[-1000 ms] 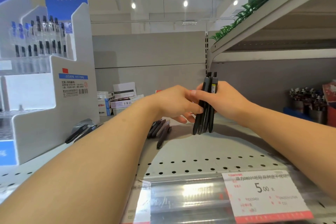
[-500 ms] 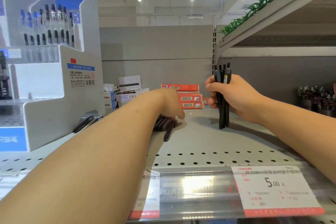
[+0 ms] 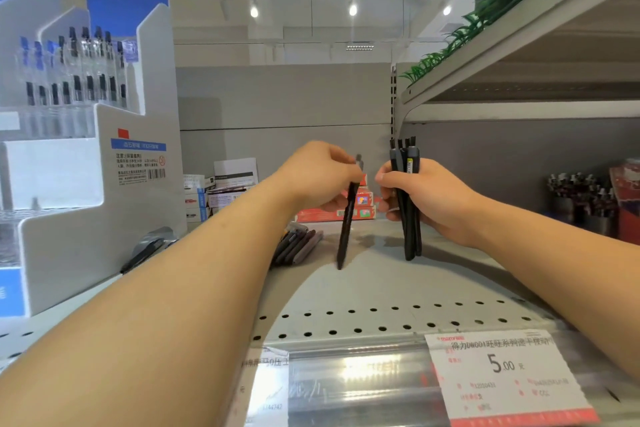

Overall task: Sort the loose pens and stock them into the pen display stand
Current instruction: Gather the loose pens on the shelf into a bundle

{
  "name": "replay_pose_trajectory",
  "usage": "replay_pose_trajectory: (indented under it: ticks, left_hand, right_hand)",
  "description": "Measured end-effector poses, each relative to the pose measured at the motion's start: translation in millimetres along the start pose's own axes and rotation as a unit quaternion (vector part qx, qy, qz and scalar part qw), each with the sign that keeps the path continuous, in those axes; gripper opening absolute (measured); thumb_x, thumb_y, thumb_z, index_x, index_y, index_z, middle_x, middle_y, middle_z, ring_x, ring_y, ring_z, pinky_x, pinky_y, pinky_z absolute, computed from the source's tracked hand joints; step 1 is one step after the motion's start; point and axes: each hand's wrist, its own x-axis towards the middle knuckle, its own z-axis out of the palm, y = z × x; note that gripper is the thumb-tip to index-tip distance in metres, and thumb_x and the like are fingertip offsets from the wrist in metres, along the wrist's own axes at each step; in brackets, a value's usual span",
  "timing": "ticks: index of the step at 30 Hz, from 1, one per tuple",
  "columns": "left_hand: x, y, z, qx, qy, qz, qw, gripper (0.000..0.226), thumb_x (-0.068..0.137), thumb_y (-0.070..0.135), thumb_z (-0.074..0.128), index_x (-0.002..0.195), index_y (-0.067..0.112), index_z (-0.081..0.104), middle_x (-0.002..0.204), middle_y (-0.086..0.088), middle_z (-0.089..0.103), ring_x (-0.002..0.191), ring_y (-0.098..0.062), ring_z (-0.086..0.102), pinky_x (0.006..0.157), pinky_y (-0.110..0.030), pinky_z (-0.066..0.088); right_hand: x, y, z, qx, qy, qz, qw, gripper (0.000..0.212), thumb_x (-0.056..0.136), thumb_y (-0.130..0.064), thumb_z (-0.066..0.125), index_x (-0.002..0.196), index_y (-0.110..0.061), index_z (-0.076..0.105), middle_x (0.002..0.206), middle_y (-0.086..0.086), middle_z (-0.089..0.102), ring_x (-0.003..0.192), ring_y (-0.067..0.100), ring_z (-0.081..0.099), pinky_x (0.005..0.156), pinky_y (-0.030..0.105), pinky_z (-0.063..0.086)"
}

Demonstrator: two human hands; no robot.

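My right hand [image 3: 429, 198] grips an upright bundle of black pens [image 3: 410, 232] above the grey shelf [image 3: 381, 284]. Just to its left, my left hand [image 3: 318, 177] pinches a single black pen [image 3: 346, 229] near its top, tip pointing down at the shelf. A small pile of loose dark pens [image 3: 298, 243] lies on the shelf behind my left forearm. The white and blue pen display stand [image 3: 104, 163] rises at the left, with rows of pens standing in its upper tiers. A few more dark pens [image 3: 145, 250] lie at the stand's foot.
Red boxes [image 3: 360, 208] and white boxes [image 3: 225, 187] are stacked at the back of the shelf. Cups of pens [image 3: 581, 198] stand at the right. An upper shelf [image 3: 519, 31] overhangs on the right. A 5.00 price tag [image 3: 502, 374] sits on the front rail.
My left hand reached down to the loose pile, picked up one black pen and raised it beside the bundle. My right hand kept the bundle upright and shifted slightly right.
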Motion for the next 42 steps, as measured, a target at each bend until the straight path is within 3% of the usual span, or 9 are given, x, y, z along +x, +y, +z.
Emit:
replay_pose_trajectory:
  ticks: [7, 10, 14, 17, 23, 29, 34, 38, 42]
  left_hand:
    - [-3, 3, 0, -0.076, -0.026, 0.053, 0.995, 0.014, 0.096, 0.018, 0.066, 0.109, 0.016, 0.07, 0.099, -0.01, 0.076, 0.081, -0.022, 0.075, 0.068, -0.027, 0.059]
    - [-3, 4, 0, -0.037, -0.026, 0.077, 0.996, 0.016, 0.096, 0.033, 0.064, 0.107, 0.027, 0.074, 0.096, -0.002, 0.077, 0.078, -0.011, 0.071, 0.078, -0.032, 0.058]
    - [0, 3, -9, -0.078, 0.02, 0.033, 0.996, 0.02, 0.097, 0.035, 0.058, 0.102, 0.024, 0.073, 0.09, 0.002, 0.073, 0.065, -0.008, 0.063, 0.064, -0.026, 0.05]
    - [5, -9, -16, 0.091, 0.042, 0.002, 0.995, 0.023, 0.096, 0.03, 0.056, 0.109, 0.018, 0.072, 0.094, -0.003, 0.073, 0.072, -0.013, 0.066, 0.069, -0.027, 0.052]
    - [1, -28, -3, 0.407, -0.146, -0.092, 0.897, 0.015, 0.09, 0.042, 0.065, 0.092, 0.027, 0.062, 0.098, 0.003, 0.062, 0.086, -0.019, 0.06, 0.071, -0.029, 0.045]
    - [7, -23, 18, 0.499, -0.169, -0.078, 0.846, 0.02, 0.089, 0.024, 0.062, 0.072, 0.019, 0.054, 0.081, -0.003, 0.058, 0.079, -0.022, 0.059, 0.068, -0.034, 0.049]
    - [5, -19, 14, 0.409, -0.158, -0.074, 0.895, 0.014, 0.089, 0.027, 0.064, 0.08, 0.018, 0.061, 0.078, -0.002, 0.063, 0.07, -0.017, 0.061, 0.064, -0.03, 0.05]
    - [3, -16, 5, 0.154, -0.102, -0.073, 0.98, 0.018, 0.09, 0.019, 0.066, 0.107, 0.013, 0.069, 0.086, -0.005, 0.068, 0.051, -0.01, 0.064, 0.049, -0.02, 0.052]
    - [2, -15, -3, 0.013, -0.11, -0.052, 0.992, 0.018, 0.094, 0.021, 0.064, 0.111, 0.023, 0.068, 0.097, -0.008, 0.071, 0.06, -0.01, 0.069, 0.056, -0.021, 0.054]
  right_hand:
    - [-1, 1, 1, 0.002, -0.057, -0.008, 0.998, 0.013, 0.092, -0.017, 0.068, 0.098, -0.027, 0.074, 0.091, -0.005, 0.078, 0.086, 0.015, 0.075, 0.071, 0.03, 0.059]
    - [-1, 1, 2, -0.002, -0.068, -0.004, 0.998, 0.022, 0.092, -0.012, 0.069, 0.113, -0.018, 0.071, 0.107, 0.007, 0.077, 0.097, 0.024, 0.075, 0.08, 0.038, 0.061]
    - [-2, 0, 4, 0.031, -0.059, 0.021, 0.998, 0.016, 0.093, -0.008, 0.066, 0.109, -0.007, 0.068, 0.087, 0.009, 0.076, 0.077, 0.022, 0.075, 0.071, 0.033, 0.061]
    - [-3, -1, 3, 0.04, -0.052, 0.029, 0.997, 0.011, 0.094, -0.007, 0.064, 0.105, -0.006, 0.067, 0.078, 0.006, 0.076, 0.073, 0.02, 0.074, 0.069, 0.031, 0.061]
    - [-5, -4, 6, 0.084, -0.052, 0.023, 0.995, 0.015, 0.096, -0.005, 0.063, 0.109, -0.011, 0.06, 0.07, 0.005, 0.066, 0.069, 0.02, 0.066, 0.075, 0.036, 0.059]
    - [-5, -2, 5, 0.053, -0.062, 0.013, 0.997, 0.004, 0.098, -0.008, 0.062, 0.102, -0.009, 0.063, 0.069, 0.002, 0.069, 0.069, 0.016, 0.068, 0.07, 0.03, 0.059]
    - [-3, 0, 2, 0.03, -0.058, 0.011, 0.998, 0.003, 0.096, -0.01, 0.064, 0.094, -0.011, 0.063, 0.068, 0.002, 0.069, 0.069, 0.017, 0.068, 0.074, 0.033, 0.06]
    - [-2, 2, 0, 0.013, -0.042, 0.006, 0.999, 0.008, 0.094, -0.01, 0.065, 0.087, -0.01, 0.062, 0.078, 0.012, 0.062, 0.074, 0.026, 0.062, 0.081, 0.044, 0.06]
    - [-1, 2, -1, 0.0, -0.042, 0.006, 0.999, 0.006, 0.093, -0.012, 0.066, 0.088, -0.011, 0.063, 0.079, 0.01, 0.061, 0.073, 0.024, 0.062, 0.08, 0.044, 0.059]
